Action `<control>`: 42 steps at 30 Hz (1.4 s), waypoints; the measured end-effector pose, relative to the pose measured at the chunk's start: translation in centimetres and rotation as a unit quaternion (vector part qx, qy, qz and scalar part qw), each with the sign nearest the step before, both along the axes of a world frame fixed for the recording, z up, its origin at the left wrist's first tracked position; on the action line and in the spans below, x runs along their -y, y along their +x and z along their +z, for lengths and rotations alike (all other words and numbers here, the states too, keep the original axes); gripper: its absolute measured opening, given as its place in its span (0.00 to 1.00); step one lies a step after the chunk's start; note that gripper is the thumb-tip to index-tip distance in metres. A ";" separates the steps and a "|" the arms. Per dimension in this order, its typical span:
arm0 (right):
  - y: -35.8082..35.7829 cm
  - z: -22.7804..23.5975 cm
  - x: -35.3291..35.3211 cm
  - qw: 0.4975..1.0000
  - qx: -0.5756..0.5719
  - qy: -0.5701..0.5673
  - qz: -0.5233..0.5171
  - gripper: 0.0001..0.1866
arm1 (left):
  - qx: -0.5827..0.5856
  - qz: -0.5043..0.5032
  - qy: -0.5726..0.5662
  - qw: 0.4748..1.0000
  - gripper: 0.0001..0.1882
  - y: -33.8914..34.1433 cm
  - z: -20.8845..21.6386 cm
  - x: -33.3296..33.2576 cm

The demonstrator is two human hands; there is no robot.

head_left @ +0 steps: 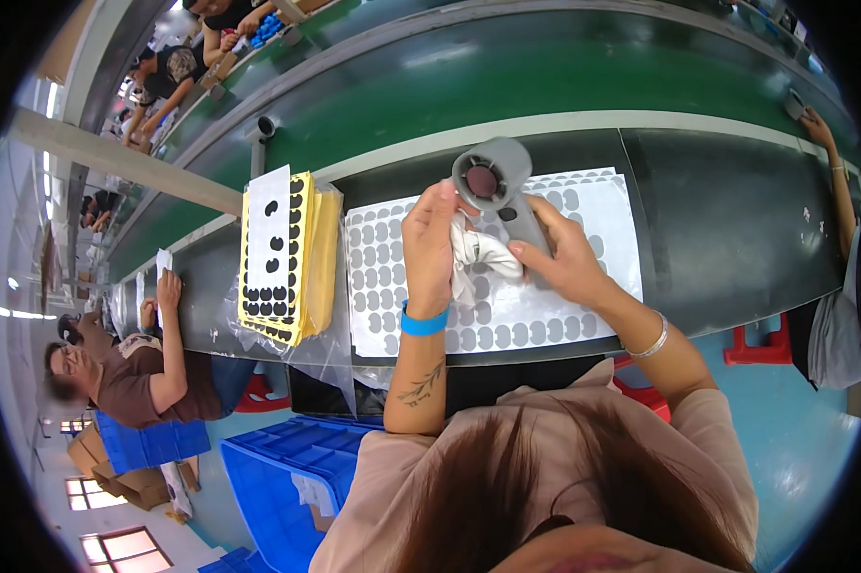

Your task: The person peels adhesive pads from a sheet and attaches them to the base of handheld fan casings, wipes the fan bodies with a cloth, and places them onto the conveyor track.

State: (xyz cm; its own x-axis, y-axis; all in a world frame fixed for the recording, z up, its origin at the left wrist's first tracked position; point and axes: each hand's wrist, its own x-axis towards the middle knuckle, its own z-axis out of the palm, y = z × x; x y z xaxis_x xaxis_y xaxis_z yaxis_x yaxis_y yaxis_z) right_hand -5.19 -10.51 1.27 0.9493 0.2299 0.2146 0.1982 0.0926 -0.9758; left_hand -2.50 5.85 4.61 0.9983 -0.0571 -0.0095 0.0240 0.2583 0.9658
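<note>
A grey hair dryer (507, 167) is held up over the table, its round open end showing a dark reddish disc inside. My left hand (430, 244) is closed at the side of its barrel, with a white cloth (486, 252) bunched beside the fingers. My right hand (569, 253) is closed round the handle, its thumb by the cloth. Which fingers grip the cloth is partly hidden. Beneath both hands lies a white sheet (597, 205) with rows of grey rounded stickers.
Left of the sheet stands a stack of yellow sheets (320, 263) with black stickers. Behind the black table (736, 201) runs a green conveyor belt (583, 81), with another hair dryer (259, 143) at its near edge. A blue crate (268, 477) stands below left. Other people work nearby.
</note>
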 end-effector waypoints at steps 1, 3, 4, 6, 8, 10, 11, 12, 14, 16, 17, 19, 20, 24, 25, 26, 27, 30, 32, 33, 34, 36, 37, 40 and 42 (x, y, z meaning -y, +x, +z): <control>0.0 0.1 0.0 1.000 0.001 0.001 0.000 0.26 | -0.011 0.036 -0.026 0.999 0.18 0.3 -0.4 0.0; 0.0 0.5 -0.2 0.923 0.214 -0.256 -0.190 0.28 | 0.005 0.067 -0.134 0.989 0.18 1.2 -1.5 -0.7; 0.0 0.9 -0.2 0.909 0.243 -0.259 -0.218 0.31 | -0.003 0.062 -0.186 0.981 0.16 1.3 -1.9 -1.5; 0.0 0.5 0.2 0.900 0.254 -0.275 -0.221 0.30 | -0.009 0.045 -0.287 0.957 0.16 1.4 -1.7 -2.5; -0.1 0.3 0.2 0.893 0.265 -0.289 -0.222 0.30 | 0.026 0.079 -0.234 0.969 0.18 1.5 -1.0 -2.8; -0.2 0.3 0.0 0.875 0.291 -0.315 -0.224 0.29 | 0.060 0.122 -0.188 0.973 0.17 1.7 -1.0 -3.5; -0.3 0.3 0.1 0.877 0.292 -0.312 -0.222 0.29 | 0.083 0.140 -0.147 0.976 0.17 1.7 -0.6 -3.5; -0.4 0.3 0.1 0.871 0.299 -0.324 -0.219 0.29 | 0.109 0.149 -0.106 0.977 0.14 1.6 -0.3 -3.4; -0.5 0.3 0.0 0.865 0.306 -0.334 -0.215 0.29 | 0.130 0.110 -0.022 0.985 0.11 1.0 0.4 -3.4; -0.5 0.2 0.4 0.863 0.306 -0.339 -0.217 0.30 | 0.194 0.006 0.109 0.975 0.15 0.2 1.9 -2.6; -0.4 0.2 0.3 0.864 0.305 -0.338 -0.217 0.30 | 0.231 -0.035 0.160 0.959 0.17 0.0 2.3 -2.6; -0.2 0.2 0.4 0.868 0.309 -0.324 -0.216 0.31 | 0.276 -0.064 0.217 0.934 0.19 0.7 2.2 -3.1; -0.2 0.3 0.3 0.868 0.309 -0.323 -0.216 0.31 | 0.252 -0.096 0.227 0.936 0.19 0.8 2.5 -3.3; -0.5 0.2 -0.4 0.886 0.313 -0.323 -0.112 0.31 | 0.182 -0.267 0.164 0.932 0.22 2.1 3.0 -3.8; -0.4 0.4 -0.8 0.909 0.290 -0.285 -0.097 0.30 | 0.145 -0.275 0.160 0.937 0.31 2.4 2.9 -3.9; -0.5 0.5 -0.6 0.907 0.289 -0.288 -0.098 0.30 | 0.146 -0.277 0.157 0.937 0.31 2.6 2.6 -3.7; -0.4 0.9 -0.3 0.937 0.217 -0.269 -0.055 0.29 | 0.130 -0.285 0.106 0.944 0.35 2.8 2.3 -3.4; -0.2 0.1 0.5 0.974 0.131 -0.184 -0.016 0.29 | 0.096 -0.250 0.011 0.963 0.43 3.2 1.9 -1.8; -0.1 0.3 0.8 0.995 0.004 -0.090 0.039 0.29 | 0.049 -0.185 -0.135 0.972 0.43 2.9 1.0 -1.0; 0.0 0.1 0.9 0.996 0.006 -0.085 0.035 0.29 | 0.019 -0.124 -0.198 0.972 0.41 2.5 0.1 -0.4; 0.2 -0.4 0.2 0.996 0.010 -0.076 0.035 0.29 | 0.014 -0.092 -0.242 0.966 0.37 2.1 -0.9 -0.6; 0.5 -1.0 -0.2 0.993 0.043 -0.090 0.068 0.29 | 0.008 -0.071 -0.321 0.944 0.34 1.8 -1.8 -0.7; 0.3 -0.9 -0.2 0.992 0.026 -0.094 0.083 0.29 | -0.015 -0.017 -0.326 0.945 0.33 1.6 -1.8 -0.3; 0.0 -1.1 -0.1 0.992 -0.011 -0.052 0.112 0.29 | -0.013 0.020 -0.300 0.954 0.33 1.7 -1.6 0.7; -0.2 0.0 0.2 0.986 -0.095 0.001 0.134 0.28 | -0.011 0.040 -0.268 0.963 0.34 1.5 -1.3 1.0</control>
State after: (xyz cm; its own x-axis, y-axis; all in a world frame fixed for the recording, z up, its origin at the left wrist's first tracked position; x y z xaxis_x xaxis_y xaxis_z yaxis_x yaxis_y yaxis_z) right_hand -5.41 -10.72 1.26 0.8773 0.4784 0.0395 -0.0205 0.1195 -0.9926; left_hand -0.97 4.84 3.31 0.9996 0.0170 -0.0211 0.0024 0.7211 0.6928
